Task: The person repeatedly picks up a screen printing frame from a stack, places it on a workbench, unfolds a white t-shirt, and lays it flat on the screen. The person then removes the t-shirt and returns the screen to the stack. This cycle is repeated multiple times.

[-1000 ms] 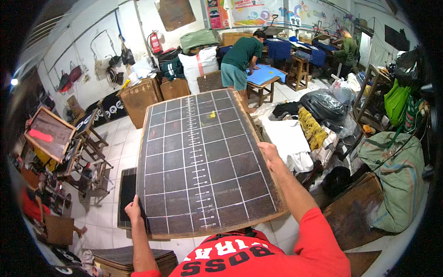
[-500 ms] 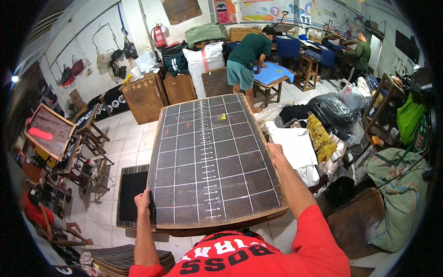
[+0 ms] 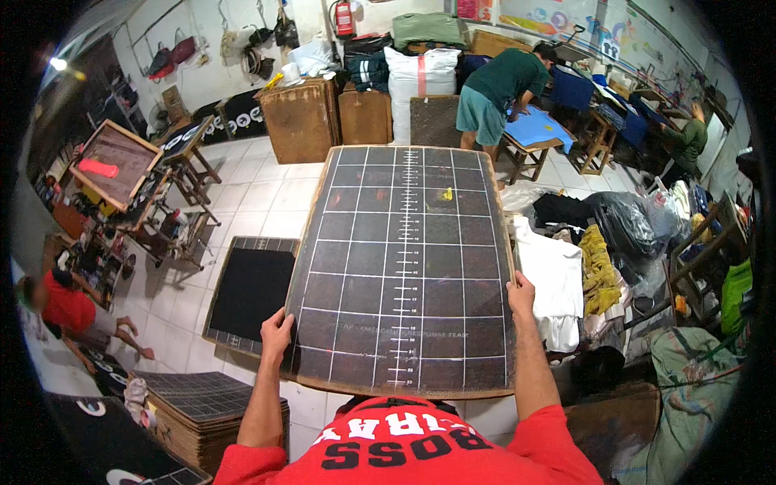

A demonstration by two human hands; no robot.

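A: What is the biggest thing on your feed?

B: The board (image 3: 404,267), dark, with a white grid and a line of ticks running down it. It fills the middle of my frame, its near edge low down, just above the red shirt (image 3: 396,444) at the bottom.

A: Next in size?

B: A pale green sack (image 3: 695,396) at the lower right, then a stack (image 3: 194,404) of gridded boards at the lower left. Left of centre I get a panel (image 3: 263,243) with a black cloth (image 3: 252,291) lying on it. Right of centre, near the board, is a white cloth (image 3: 550,283).

A: Smaller still?

B: Toward the upper right, a co-worker (image 3: 497,85) bends over a blue sheet (image 3: 537,129). A mustard cloth (image 3: 598,271) lies beside the white one.

A: And the grip on each side?

B: My left grip (image 3: 276,333) is closed on the board's left edge, low in the view. My right grip (image 3: 522,293) is closed on its right edge, a little higher. I can't tell what is under the board.

A: Smallest detail?

B: A yellow mark (image 3: 447,194) on the board's upper part, right of the ticks.
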